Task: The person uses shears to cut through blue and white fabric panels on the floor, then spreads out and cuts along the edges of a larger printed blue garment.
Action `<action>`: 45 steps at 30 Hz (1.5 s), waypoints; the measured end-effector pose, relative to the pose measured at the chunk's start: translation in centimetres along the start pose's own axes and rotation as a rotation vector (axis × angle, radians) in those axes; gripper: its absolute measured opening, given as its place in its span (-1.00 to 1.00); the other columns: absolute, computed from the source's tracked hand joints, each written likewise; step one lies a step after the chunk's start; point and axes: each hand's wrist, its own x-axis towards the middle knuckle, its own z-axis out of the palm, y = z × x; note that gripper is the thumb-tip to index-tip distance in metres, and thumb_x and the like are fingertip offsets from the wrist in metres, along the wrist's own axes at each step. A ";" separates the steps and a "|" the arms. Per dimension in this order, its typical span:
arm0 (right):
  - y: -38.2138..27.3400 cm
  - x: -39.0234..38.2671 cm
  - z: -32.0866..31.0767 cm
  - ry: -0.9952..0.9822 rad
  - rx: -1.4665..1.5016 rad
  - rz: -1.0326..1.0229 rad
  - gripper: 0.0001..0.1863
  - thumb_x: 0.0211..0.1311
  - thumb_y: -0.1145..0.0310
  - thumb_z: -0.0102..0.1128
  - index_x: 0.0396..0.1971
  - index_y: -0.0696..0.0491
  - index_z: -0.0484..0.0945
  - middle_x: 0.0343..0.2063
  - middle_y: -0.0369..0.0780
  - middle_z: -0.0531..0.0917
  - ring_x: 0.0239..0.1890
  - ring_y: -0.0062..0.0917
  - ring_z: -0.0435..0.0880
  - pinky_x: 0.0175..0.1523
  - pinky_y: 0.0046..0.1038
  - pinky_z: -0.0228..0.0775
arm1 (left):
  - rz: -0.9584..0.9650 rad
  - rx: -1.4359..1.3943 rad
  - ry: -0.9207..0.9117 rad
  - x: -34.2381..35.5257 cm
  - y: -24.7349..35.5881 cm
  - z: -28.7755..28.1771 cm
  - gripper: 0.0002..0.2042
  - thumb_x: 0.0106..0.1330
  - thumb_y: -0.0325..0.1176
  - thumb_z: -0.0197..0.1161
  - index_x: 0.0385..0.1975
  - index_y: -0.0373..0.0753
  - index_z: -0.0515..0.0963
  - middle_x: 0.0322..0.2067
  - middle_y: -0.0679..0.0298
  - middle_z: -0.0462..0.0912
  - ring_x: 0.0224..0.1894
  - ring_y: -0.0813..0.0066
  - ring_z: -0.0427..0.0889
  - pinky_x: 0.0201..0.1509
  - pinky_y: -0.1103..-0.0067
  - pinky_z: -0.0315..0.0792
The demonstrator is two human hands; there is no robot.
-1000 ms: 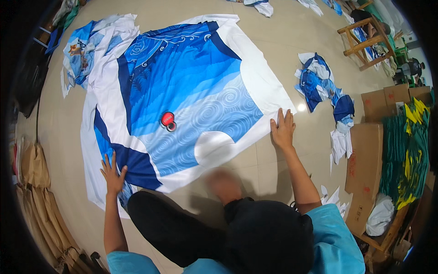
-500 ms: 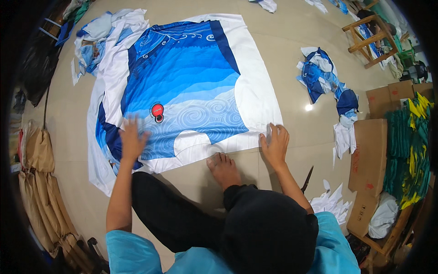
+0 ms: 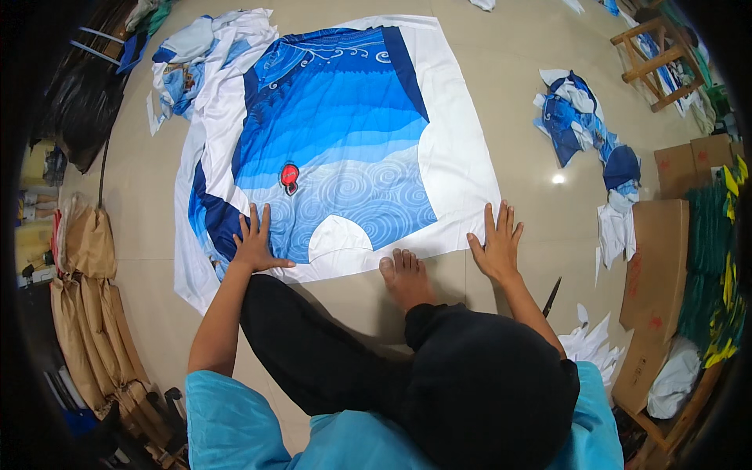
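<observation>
A large printed fabric sheet lies spread on the floor before me, shaded from dark to pale blue with swirls, a red badge and a wide white border. My left hand rests on its near left part with fingers spread. At the near right corner, my right hand is also spread, its fingertips by the white edge and its palm over the floor. Neither hand holds anything. My bare foot stands between them, toes at the sheet's near edge. More blue and white cloth lies bunched along the left side.
Crumpled fabric scraps lie at the far right, and white offcuts near my right arm. Beside that forearm is a dark pointed blade. Cardboard boxes and a wooden stool line the right; brown paper bundles line the left.
My left hand, blurred before, has come down toward the sheet's near left edge and settled flat. My right hand's fingers have straightened and spread at the corner. The whole view has shifted slightly.
</observation>
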 end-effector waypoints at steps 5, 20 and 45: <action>0.8 -1.3 -0.6 -0.023 -0.005 0.028 -0.04 0.49 -0.15 0.12 0.66 0.13 0.06 0.64 0.22 -0.07 0.68 0.21 -0.16 0.58 0.46 -0.40 | 0.037 -0.005 0.044 0.8 3.7 -0.2 0.67 -0.35 0.57 0.61 0.71 0.05 -0.42 0.70 -0.03 -0.54 0.69 -0.40 -0.47 0.47 -0.54 -0.17; 7.6 -22.0 -0.7 0.247 0.061 0.553 -0.50 0.38 0.41 0.26 0.26 0.25 0.45 0.29 0.22 0.40 0.36 0.16 0.38 0.47 0.04 0.22 | 0.193 -0.039 0.098 0.8 11.8 -0.1 0.35 0.08 0.30 0.56 0.71 -0.14 -0.22 0.69 -0.14 -0.39 0.69 -0.40 -0.37 0.55 -0.41 -0.16; 9.6 -28.4 -2.7 0.113 0.666 1.142 -0.70 0.16 0.37 0.52 -0.24 0.18 0.59 -0.41 -0.20 0.71 -0.35 -0.42 0.72 -0.16 -0.41 0.61 | 0.774 -0.262 0.057 -5.9 34.0 3.3 -0.35 0.43 -0.25 0.38 0.47 -0.32 0.37 0.58 -0.34 0.04 0.65 -0.41 -0.06 0.66 -0.09 0.01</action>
